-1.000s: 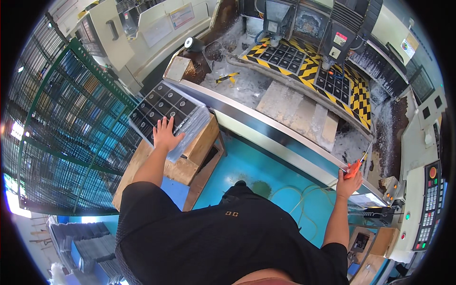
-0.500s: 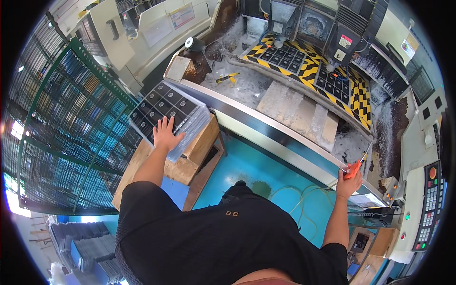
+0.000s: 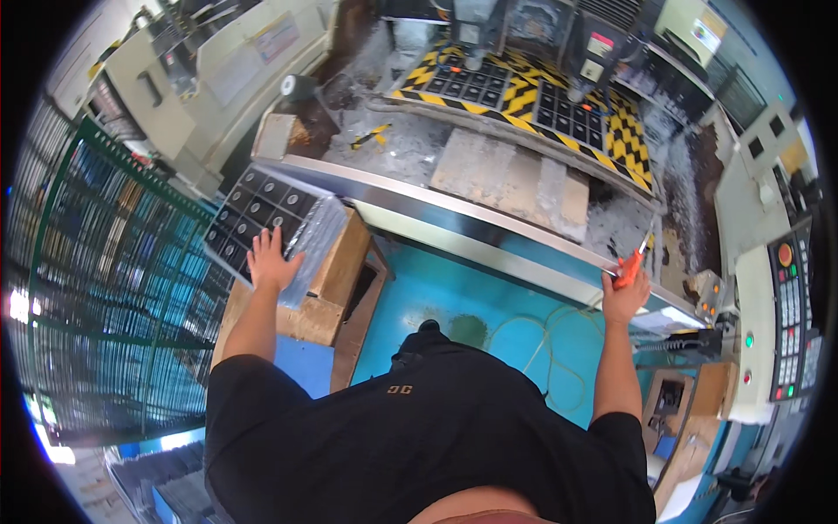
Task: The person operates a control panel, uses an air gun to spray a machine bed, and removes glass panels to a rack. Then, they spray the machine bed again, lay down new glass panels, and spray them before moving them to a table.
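My left hand (image 3: 272,262) lies spread on the near edge of a stack of black square-patterned panels with round rings (image 3: 255,207). The stack has clear sheets or wrapping at its side and rests on a wooden stand (image 3: 342,253). In my right hand (image 3: 627,301), at the machine's front edge, is an orange air blow gun (image 3: 628,269). Fingers are wrapped round its body, and its thin nozzle points up and away. Across the machine bed, black panels (image 3: 471,87) and a second set of black panels (image 3: 567,115) lie framed by yellow-and-black striped tape (image 3: 522,94).
A machine sill (image 3: 454,208) runs between my hands. Beyond it lies a pale board (image 3: 511,179) amid whitish residue. Two dark spindle heads stand over the bed. A button panel (image 3: 788,323) is at right, a green mesh rack (image 3: 96,288) at left. A hose (image 3: 548,349) coils on the blue floor.
The whole view has shifted, so the machine and stack appear further left and higher. My left hand stays on the panels, and my right hand still grips the air blow gun.
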`<action>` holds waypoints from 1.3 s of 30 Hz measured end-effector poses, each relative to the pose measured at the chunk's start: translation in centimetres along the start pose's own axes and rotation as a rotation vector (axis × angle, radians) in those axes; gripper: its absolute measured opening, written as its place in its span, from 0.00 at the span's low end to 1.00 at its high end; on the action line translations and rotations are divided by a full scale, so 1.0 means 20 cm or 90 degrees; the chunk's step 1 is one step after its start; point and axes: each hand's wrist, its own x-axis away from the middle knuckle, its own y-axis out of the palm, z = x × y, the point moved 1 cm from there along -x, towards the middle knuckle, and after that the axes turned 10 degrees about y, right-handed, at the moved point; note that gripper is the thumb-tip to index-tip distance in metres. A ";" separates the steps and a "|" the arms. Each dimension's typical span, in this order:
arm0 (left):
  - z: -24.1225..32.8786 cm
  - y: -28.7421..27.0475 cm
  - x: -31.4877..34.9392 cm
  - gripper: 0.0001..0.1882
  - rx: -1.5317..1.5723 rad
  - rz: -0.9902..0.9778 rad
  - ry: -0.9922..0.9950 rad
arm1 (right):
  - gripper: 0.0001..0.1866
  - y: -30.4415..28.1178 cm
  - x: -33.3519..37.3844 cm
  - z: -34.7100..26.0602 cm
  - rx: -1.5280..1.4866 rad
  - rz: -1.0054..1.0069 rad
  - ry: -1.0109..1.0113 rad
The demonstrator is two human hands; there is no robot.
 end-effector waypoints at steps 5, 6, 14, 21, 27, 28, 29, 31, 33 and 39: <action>0.01 -0.01 0.01 0.52 -0.003 0.000 0.003 | 0.44 -0.03 0.00 -0.03 -0.004 0.002 -0.008; 0.02 -0.01 0.01 0.52 -0.003 -0.006 0.002 | 0.44 -0.02 0.00 -0.03 0.002 0.008 -0.009; 0.02 -0.01 0.02 0.51 -0.006 -0.002 0.003 | 0.44 -0.03 0.00 -0.03 0.001 0.004 -0.010; 0.01 -0.01 0.01 0.51 -0.003 -0.002 0.001 | 0.45 -0.03 0.01 -0.03 -0.001 0.004 -0.010; 0.02 -0.02 0.01 0.52 0.003 -0.003 0.000 | 0.44 -0.06 0.00 -0.04 -0.001 -0.015 0.004; 0.02 -0.02 0.00 0.52 0.003 -0.002 0.002 | 0.44 -0.06 0.00 -0.04 -0.001 -0.014 0.006; 0.02 -0.01 0.00 0.52 0.004 -0.002 0.001 | 0.44 -0.06 0.00 -0.05 -0.004 -0.015 0.005; 0.02 -0.01 0.01 0.52 0.005 -0.002 0.003 | 0.44 -0.06 0.00 -0.05 -0.006 -0.015 0.006; 0.02 -0.02 0.01 0.52 0.010 -0.002 0.002 | 0.44 -0.07 0.00 -0.05 -0.010 -0.021 0.007; 0.03 -0.03 0.01 0.52 0.010 -0.007 0.001 | 0.44 -0.07 0.01 -0.05 -0.008 -0.029 0.013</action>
